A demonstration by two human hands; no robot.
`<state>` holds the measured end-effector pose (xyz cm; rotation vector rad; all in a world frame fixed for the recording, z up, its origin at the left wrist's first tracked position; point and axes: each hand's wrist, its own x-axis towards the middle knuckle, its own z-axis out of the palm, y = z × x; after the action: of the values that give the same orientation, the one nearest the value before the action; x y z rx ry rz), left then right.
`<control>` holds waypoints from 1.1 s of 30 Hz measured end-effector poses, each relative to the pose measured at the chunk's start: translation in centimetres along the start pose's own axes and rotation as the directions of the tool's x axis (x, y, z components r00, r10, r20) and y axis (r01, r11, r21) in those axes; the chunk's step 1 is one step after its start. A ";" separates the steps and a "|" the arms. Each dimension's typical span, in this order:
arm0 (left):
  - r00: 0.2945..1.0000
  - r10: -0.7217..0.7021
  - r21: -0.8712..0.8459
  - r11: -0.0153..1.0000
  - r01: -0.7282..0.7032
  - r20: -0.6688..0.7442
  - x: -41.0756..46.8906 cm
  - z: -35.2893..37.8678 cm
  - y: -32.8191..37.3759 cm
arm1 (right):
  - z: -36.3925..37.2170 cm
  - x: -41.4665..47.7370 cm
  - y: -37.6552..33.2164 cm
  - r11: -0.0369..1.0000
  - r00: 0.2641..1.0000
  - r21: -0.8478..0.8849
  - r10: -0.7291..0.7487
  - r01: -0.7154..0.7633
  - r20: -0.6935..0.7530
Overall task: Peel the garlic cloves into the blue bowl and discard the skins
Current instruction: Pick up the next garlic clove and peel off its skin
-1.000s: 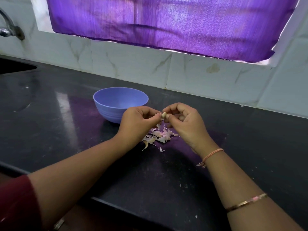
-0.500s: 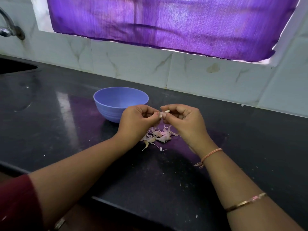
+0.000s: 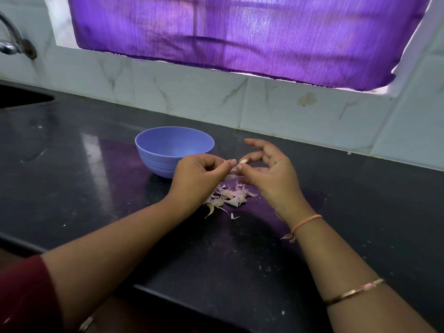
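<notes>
A blue bowl (image 3: pixel 168 150) stands on the black counter (image 3: pixel 96 188), just behind my left hand. Between thumb and finger my right hand (image 3: pixel 269 176) pinches a small pale garlic clove (image 3: pixel 242 162), its other fingers spread upward. My left hand (image 3: pixel 199 174) is curled beside it, its fingertips pinching at the clove's skin. Under both hands lies a heap of pinkish garlic skins (image 3: pixel 228 198) on the counter. The inside of the bowl is only partly visible.
A sink (image 3: pixel 21 98) with a tap (image 3: pixel 14 42) is at the far left. A tiled wall (image 3: pixel 192 97) and a purple curtain (image 3: pixel 240 32) stand behind the counter. The counter's front edge runs below my forearms.
My right hand's outer fingers have uncurled and spread upward. The clove stays pinched between the two hands, which have lifted slightly.
</notes>
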<state>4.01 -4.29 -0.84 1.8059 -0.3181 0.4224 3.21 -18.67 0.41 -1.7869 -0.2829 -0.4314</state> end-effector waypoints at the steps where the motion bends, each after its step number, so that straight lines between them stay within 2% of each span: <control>1: 1.000 0.007 0.010 1.000 -0.007 0.001 0.0 0.0 0.0 | 0.0 -0.1 0.0 1.000 1.000 -0.023 -0.009 0.010 0.005; 6: 1.000 0.003 -0.013 1.000 -0.003 -0.013 0.1 0.0 0.2 | 0.0 -0.2 -0.3 1.000 1.000 0.008 0.008 -0.009 0.021; 11: 0.999 0.012 -0.042 0.999 -0.010 0.045 -0.1 0.0 0.3 | -0.1 0.1 0.0 0.994 0.999 -0.092 -0.050 0.051 0.015; 15: 0.996 -0.026 -0.151 0.988 0.038 0.083 -0.1 0.0 0.4 | 0.0 0.2 0.1 0.993 0.997 -0.090 -0.079 0.079 -0.005; 20: 0.987 -0.109 -0.347 0.927 0.145 0.122 0.1 0.1 0.5 | 0.0 0.2 -0.3 0.996 0.998 0.085 -0.032 0.036 -0.053; 23: 0.977 -0.143 -0.443 0.874 0.199 0.158 0.1 0.0 0.5 | 0.1 0.1 -0.3 0.994 0.998 0.102 -0.034 0.038 -0.046; 28: 0.968 -0.164 -0.501 0.832 0.240 0.191 0.1 0.0 0.6 | 0.0 0.1 0.0 0.998 0.998 -0.017 -0.065 0.065 -0.023; 33: 0.971 -0.150 -0.445 0.868 0.218 0.184 0.0 0.0 0.6 | -0.1 0.2 0.0 0.971 0.987 -0.179 -0.160 0.155 -0.014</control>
<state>3.78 -4.42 -0.29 1.3787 -0.3121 0.0658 3.37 -18.78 0.47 -1.9381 -0.3787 -0.6105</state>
